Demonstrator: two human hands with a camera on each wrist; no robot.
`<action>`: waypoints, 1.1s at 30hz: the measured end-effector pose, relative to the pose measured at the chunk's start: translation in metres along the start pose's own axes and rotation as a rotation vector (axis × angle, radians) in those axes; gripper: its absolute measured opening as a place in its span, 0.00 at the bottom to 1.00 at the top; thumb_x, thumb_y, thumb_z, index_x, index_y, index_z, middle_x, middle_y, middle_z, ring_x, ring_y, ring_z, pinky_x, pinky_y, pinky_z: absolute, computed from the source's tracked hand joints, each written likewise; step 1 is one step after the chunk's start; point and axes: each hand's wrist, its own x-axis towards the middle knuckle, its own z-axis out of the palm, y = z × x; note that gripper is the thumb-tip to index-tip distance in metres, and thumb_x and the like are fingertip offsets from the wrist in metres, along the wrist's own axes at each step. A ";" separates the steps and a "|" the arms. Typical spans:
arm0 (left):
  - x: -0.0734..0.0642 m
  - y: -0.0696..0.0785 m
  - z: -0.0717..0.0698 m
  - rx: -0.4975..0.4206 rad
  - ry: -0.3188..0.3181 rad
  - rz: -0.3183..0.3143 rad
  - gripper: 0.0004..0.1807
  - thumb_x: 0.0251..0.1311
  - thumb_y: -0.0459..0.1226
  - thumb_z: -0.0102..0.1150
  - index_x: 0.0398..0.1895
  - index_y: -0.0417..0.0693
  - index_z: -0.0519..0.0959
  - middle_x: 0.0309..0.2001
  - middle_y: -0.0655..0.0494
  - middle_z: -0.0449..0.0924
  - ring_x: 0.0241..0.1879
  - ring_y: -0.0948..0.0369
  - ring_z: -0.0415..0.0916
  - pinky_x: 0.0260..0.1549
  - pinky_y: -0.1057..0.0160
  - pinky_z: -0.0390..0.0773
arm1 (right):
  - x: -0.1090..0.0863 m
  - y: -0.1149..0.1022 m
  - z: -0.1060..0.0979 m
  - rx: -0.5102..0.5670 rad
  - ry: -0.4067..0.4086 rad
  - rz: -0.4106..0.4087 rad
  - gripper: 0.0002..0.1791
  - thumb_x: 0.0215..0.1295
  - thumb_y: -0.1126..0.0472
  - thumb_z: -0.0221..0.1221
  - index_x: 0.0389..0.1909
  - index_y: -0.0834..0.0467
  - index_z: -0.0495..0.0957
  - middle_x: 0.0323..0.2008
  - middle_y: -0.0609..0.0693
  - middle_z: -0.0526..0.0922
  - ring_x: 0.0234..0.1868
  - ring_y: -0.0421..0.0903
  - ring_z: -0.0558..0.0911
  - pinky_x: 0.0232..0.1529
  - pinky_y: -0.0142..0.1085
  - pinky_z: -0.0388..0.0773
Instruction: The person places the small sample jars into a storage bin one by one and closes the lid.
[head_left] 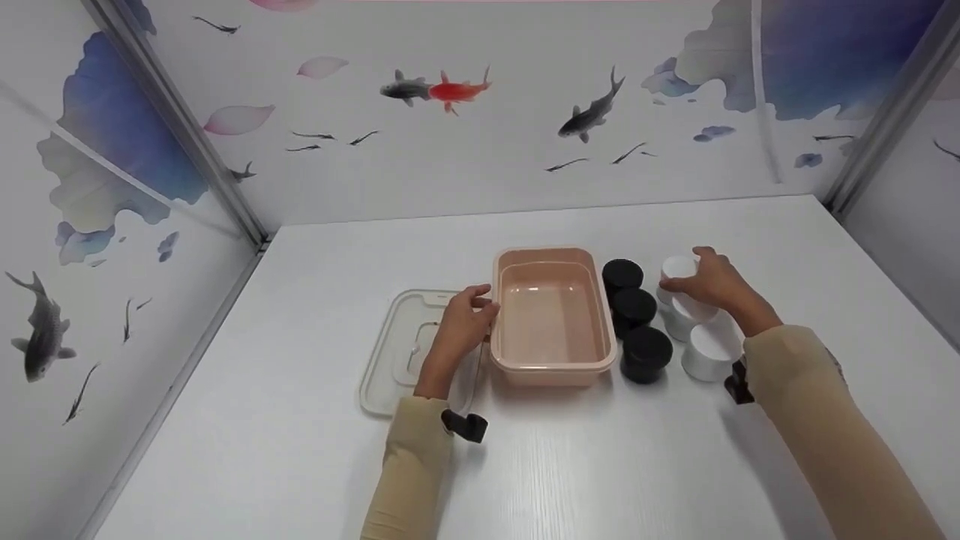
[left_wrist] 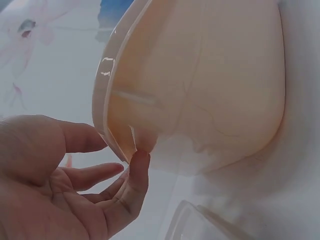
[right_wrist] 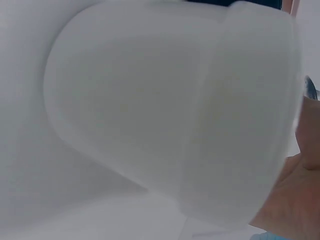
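Note:
A pale pink plastic box [head_left: 553,367], open at the top, stands on the white table. At its left rim is my left hand [head_left: 463,326]; the left wrist view shows thumb and fingertips pinching the rim [left_wrist: 102,95]. To the right, my right hand [head_left: 709,283] grips the farthest white round jar [head_left: 678,267] with thumb and finger on either side of its top. Two more white jars [head_left: 712,349] stand nearer, in the same row. A white jar [right_wrist: 150,100] fills the right wrist view, hiding most of that hand.
Three black round jars [head_left: 646,352] form a row between the pink box and the white jars. A translucent lid [head_left: 382,375] lies flat left of the box, partly under the left arm. Printed panels [head_left: 480,165] wall the table's back and sides.

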 end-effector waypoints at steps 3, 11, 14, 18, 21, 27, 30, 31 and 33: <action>-0.001 -0.002 0.000 -0.001 -0.008 -0.004 0.25 0.73 0.38 0.52 0.71 0.46 0.69 0.58 0.44 0.78 0.43 0.57 0.83 0.36 0.64 0.87 | -0.001 0.001 0.001 -0.003 -0.010 0.002 0.55 0.67 0.47 0.60 0.74 0.79 0.39 0.68 0.84 0.54 0.67 0.75 0.64 0.67 0.63 0.68; -0.003 -0.002 -0.001 -0.040 -0.010 0.029 0.24 0.72 0.37 0.54 0.70 0.45 0.70 0.52 0.44 0.80 0.33 0.61 0.81 0.26 0.67 0.85 | -0.003 -0.003 -0.001 0.000 -0.009 0.018 0.50 0.69 0.49 0.58 0.73 0.79 0.44 0.70 0.81 0.54 0.68 0.74 0.64 0.66 0.62 0.69; -0.003 -0.002 -0.001 -0.025 -0.009 0.033 0.24 0.71 0.37 0.54 0.70 0.45 0.71 0.51 0.44 0.81 0.34 0.61 0.82 0.25 0.67 0.85 | -0.002 -0.004 -0.001 -0.006 0.003 0.029 0.50 0.69 0.49 0.57 0.73 0.79 0.45 0.70 0.81 0.54 0.69 0.74 0.62 0.67 0.62 0.69; -0.002 -0.003 -0.001 0.003 0.000 0.032 0.24 0.71 0.38 0.55 0.69 0.46 0.71 0.52 0.45 0.81 0.38 0.60 0.82 0.24 0.68 0.84 | -0.001 -0.005 -0.001 -0.011 0.033 0.025 0.49 0.69 0.48 0.56 0.73 0.79 0.46 0.70 0.80 0.54 0.70 0.73 0.61 0.68 0.62 0.68; -0.002 -0.003 -0.002 0.007 0.002 0.027 0.24 0.71 0.38 0.55 0.69 0.46 0.71 0.51 0.45 0.82 0.38 0.59 0.83 0.23 0.68 0.83 | 0.000 -0.005 -0.002 -0.011 0.055 0.013 0.48 0.68 0.48 0.57 0.72 0.79 0.48 0.70 0.80 0.55 0.70 0.73 0.61 0.69 0.62 0.66; -0.002 -0.003 -0.002 0.009 -0.008 0.025 0.24 0.72 0.39 0.54 0.70 0.47 0.71 0.52 0.45 0.82 0.40 0.58 0.83 0.27 0.67 0.84 | -0.004 -0.009 -0.008 -0.004 0.102 -0.008 0.48 0.68 0.47 0.57 0.72 0.79 0.49 0.69 0.81 0.57 0.69 0.73 0.62 0.68 0.62 0.67; -0.001 -0.004 -0.003 -0.006 -0.015 0.016 0.24 0.72 0.39 0.54 0.70 0.48 0.71 0.50 0.46 0.83 0.41 0.58 0.84 0.28 0.67 0.84 | -0.006 -0.013 -0.011 0.012 0.123 -0.027 0.48 0.68 0.48 0.58 0.72 0.78 0.50 0.69 0.80 0.58 0.69 0.73 0.63 0.68 0.63 0.66; -0.001 -0.004 -0.003 -0.014 -0.019 0.007 0.24 0.72 0.39 0.54 0.70 0.48 0.70 0.50 0.46 0.83 0.40 0.58 0.84 0.28 0.67 0.84 | -0.006 -0.014 -0.013 0.019 0.129 -0.033 0.48 0.68 0.47 0.58 0.72 0.78 0.50 0.69 0.80 0.58 0.69 0.73 0.62 0.68 0.63 0.66; -0.001 -0.004 -0.003 -0.033 -0.027 -0.013 0.24 0.72 0.40 0.54 0.70 0.49 0.70 0.48 0.47 0.82 0.40 0.58 0.83 0.27 0.67 0.84 | -0.007 -0.017 -0.016 0.031 0.135 -0.043 0.48 0.68 0.47 0.58 0.72 0.78 0.50 0.70 0.79 0.57 0.70 0.73 0.61 0.70 0.63 0.63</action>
